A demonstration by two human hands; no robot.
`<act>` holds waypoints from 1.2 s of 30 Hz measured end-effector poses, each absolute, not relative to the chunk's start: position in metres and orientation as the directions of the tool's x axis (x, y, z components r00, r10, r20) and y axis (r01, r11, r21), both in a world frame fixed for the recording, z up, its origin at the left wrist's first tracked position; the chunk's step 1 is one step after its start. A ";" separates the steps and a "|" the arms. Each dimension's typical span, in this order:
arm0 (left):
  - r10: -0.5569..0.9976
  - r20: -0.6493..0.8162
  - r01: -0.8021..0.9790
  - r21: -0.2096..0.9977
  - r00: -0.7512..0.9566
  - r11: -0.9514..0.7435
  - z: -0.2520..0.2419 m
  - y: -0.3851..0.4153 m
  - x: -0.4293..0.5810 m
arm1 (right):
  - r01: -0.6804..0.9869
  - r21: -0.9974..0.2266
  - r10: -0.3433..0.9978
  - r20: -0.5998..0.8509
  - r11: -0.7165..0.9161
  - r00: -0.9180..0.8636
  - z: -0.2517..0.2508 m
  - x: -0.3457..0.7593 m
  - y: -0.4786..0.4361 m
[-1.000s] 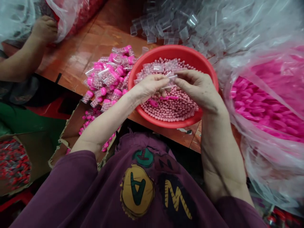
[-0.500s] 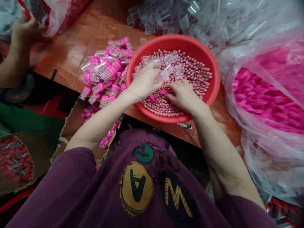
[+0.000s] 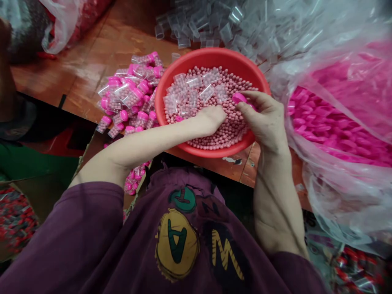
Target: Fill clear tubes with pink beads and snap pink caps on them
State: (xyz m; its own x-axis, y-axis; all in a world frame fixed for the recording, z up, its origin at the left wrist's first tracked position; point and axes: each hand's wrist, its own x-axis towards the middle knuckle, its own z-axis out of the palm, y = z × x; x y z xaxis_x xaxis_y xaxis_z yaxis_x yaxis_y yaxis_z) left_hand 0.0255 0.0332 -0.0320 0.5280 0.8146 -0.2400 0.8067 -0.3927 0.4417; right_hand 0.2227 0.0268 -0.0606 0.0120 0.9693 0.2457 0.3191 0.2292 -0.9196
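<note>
A red bowl on the wooden table holds small pink beads and several clear empty vials. My left hand rests curled on the beads near the bowl's middle; what its fingers hold, if anything, is hidden. My right hand hovers over the bowl's right side and pinches a pink cap between thumb and fingers.
Filled pink-capped vials lie heaped left of the bowl, some fallen into a cardboard box below. A clear bag of pink caps sits at right. Empty clear vials pile behind. Another person's arm is at far left.
My right hand rose from the beads with a pink cap pinched in it and shifted right. My left hand let go of the clear vial and moved down onto the beads.
</note>
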 end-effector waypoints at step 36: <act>0.762 -0.497 -0.417 0.641 0.414 0.644 -0.015 -0.018 -0.006 | 0.724 -0.550 0.872 0.466 0.417 -0.149 -0.054 0.212 -0.020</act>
